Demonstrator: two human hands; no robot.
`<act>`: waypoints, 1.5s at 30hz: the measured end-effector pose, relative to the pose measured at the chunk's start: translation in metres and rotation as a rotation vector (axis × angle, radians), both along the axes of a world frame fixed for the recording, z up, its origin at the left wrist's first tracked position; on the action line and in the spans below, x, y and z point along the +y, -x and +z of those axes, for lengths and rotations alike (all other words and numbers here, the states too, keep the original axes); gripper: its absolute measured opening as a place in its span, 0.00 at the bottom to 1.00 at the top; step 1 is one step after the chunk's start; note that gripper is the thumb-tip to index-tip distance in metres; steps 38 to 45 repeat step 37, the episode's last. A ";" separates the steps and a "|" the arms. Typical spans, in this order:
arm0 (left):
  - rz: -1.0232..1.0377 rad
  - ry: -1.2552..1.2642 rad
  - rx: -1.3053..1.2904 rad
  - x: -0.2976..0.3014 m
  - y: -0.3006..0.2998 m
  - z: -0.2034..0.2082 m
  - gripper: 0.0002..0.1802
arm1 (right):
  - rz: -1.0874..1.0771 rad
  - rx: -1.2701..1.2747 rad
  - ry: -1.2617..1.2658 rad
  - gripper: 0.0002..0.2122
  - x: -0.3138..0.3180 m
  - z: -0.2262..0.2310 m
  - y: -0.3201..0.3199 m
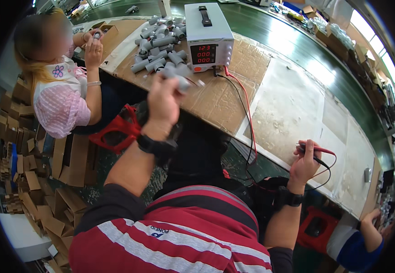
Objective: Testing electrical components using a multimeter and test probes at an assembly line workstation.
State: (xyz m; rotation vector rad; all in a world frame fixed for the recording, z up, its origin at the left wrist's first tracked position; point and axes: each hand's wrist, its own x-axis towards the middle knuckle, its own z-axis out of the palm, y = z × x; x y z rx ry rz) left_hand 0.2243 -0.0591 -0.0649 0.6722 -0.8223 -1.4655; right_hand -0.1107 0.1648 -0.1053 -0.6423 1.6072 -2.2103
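My left hand (pixel 163 102) is raised at the bench's near edge, its fingers closed on a grey cylindrical part (pixel 182 83). That part is smeared by motion, and a thin wire with a small white end seems to stick out of it. Over the bench's edge on the right, my right hand (pixel 303 164) grips a pair of test probes (pixel 315 150), one red and one black. Their leads (pixel 250 120) run back to a white bench power supply (pixel 210 34) with a lit red display. Beside the supply, near my left hand, lies a heap of similar grey cylinders (pixel 160 41).
A co-worker (pixel 65 86) at the left holds a small round part by a cardboard box (pixel 109 36). Another person's arm (pixel 371 232) reaches in at the lower right. One grey cylinder (pixel 367 175) stands at the bench's right end. Red stools (pixel 118 129) and cardboard boxes (pixel 72 154) fill the floor at left.
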 end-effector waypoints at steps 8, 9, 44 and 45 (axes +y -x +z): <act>0.257 0.038 -0.475 -0.136 -0.059 -0.019 0.19 | 0.023 0.030 -0.080 0.07 -0.006 0.002 0.000; 0.287 0.051 -0.585 -0.141 -0.054 -0.012 0.18 | 0.025 0.033 -0.081 0.07 -0.008 0.001 0.000; -0.030 0.763 -0.896 0.017 0.050 -0.002 0.10 | 0.033 -0.057 -0.031 0.06 -0.006 -0.001 0.003; -0.030 0.763 -0.896 0.017 0.050 -0.002 0.10 | 0.033 -0.057 -0.031 0.06 -0.006 -0.001 0.003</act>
